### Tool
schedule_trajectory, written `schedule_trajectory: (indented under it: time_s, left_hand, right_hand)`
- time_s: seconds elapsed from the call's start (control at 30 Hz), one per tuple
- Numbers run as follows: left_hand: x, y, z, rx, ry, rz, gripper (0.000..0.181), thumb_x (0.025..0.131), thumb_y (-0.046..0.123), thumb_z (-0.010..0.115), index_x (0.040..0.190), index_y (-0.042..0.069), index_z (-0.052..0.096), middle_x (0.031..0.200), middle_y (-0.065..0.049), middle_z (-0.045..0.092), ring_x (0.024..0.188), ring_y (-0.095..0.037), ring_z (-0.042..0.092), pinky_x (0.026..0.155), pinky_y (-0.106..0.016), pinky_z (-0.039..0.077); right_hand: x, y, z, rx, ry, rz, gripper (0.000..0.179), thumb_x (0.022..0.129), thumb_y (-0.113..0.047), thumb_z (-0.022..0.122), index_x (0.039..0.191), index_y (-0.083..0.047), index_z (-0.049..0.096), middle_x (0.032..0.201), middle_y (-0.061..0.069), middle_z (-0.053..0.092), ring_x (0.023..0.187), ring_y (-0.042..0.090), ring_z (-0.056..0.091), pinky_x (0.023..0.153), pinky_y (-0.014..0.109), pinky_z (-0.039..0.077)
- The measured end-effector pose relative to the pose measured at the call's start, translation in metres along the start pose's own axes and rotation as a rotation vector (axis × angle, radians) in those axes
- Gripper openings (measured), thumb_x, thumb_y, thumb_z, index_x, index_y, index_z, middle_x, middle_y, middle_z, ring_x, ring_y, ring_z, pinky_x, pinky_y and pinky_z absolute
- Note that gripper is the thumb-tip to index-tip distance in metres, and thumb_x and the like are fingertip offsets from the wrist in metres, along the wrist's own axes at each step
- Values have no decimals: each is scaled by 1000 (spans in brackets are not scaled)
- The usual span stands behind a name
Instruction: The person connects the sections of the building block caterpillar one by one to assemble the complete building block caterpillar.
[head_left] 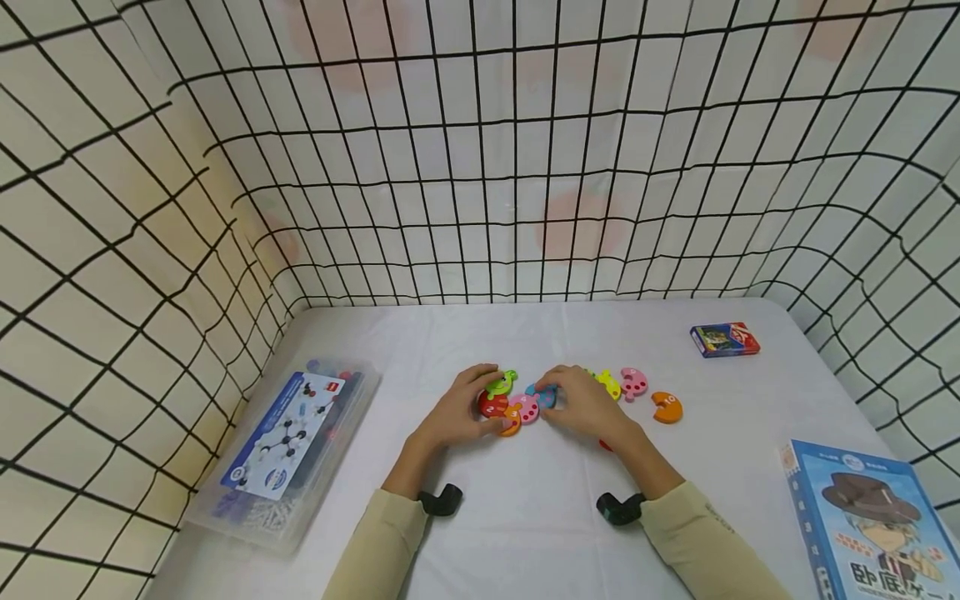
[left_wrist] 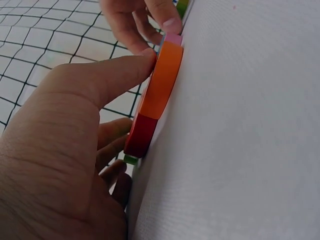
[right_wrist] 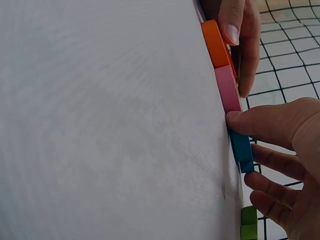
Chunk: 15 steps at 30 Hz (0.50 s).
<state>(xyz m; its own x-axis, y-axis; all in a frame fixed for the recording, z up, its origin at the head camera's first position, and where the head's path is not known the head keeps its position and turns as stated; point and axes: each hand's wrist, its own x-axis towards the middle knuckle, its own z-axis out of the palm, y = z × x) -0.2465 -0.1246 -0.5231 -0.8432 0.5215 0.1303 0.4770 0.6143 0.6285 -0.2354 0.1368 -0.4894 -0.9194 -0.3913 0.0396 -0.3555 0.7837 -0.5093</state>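
A row of joined animal-shaped puzzle pieces lies flat on the white table. It has a green piece with an eye [head_left: 502,383], a red piece [head_left: 492,406], an orange piece [left_wrist: 162,80] and a pink dotted piece [head_left: 528,408]. My left hand [head_left: 459,410] holds the row's left end, thumb on the orange piece and fingers around the red and green side. At the right end, my right hand [head_left: 588,406] pinches a blue piece [right_wrist: 240,150] between thumb and fingers, right up against the pink one.
Right of my right hand lie a yellow-green piece [head_left: 609,384], a pink piece [head_left: 633,382] and an orange piece [head_left: 667,407]. A clear case [head_left: 300,450] stands left, a small card box [head_left: 725,340] back right, a blue box [head_left: 870,517] front right. Black netting [head_left: 513,179] encloses the table.
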Motion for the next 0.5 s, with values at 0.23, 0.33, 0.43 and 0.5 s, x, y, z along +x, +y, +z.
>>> schedule_trajectory:
  time_s: [0.23,0.33,0.43,0.5]
  left_hand:
    - [1,5,0,-7,-6,-2,75,86,42,76,153,19,51,166,-6,36,159,-31,21,122,-63,29]
    - [1,6,1,2,-6,-18,74,87,43,74,153,19,51,165,-5,38,158,-29,25,122,-61,31]
    - [2,6,3,9,-6,-41,74,87,43,75,153,20,51,164,-2,38,156,-26,29,122,-57,33]
    - [2,7,3,11,-5,-59,75,86,43,76,153,21,51,164,0,38,155,-24,30,122,-55,34]
  right_hand:
    - [0,-1,0,-1,-11,12,32,86,-24,83,116,-14,76,131,6,69,126,32,58,111,54,47]
    - [-1,1,0,15,-9,9,33,86,-24,83,117,-15,75,131,5,68,126,31,59,111,54,47]
    - [-5,6,-2,61,10,40,35,88,-25,81,121,-17,73,132,5,68,124,31,59,108,54,49]
    - [-8,10,-5,96,39,63,35,90,-25,80,123,-17,72,132,5,68,123,31,60,106,55,51]
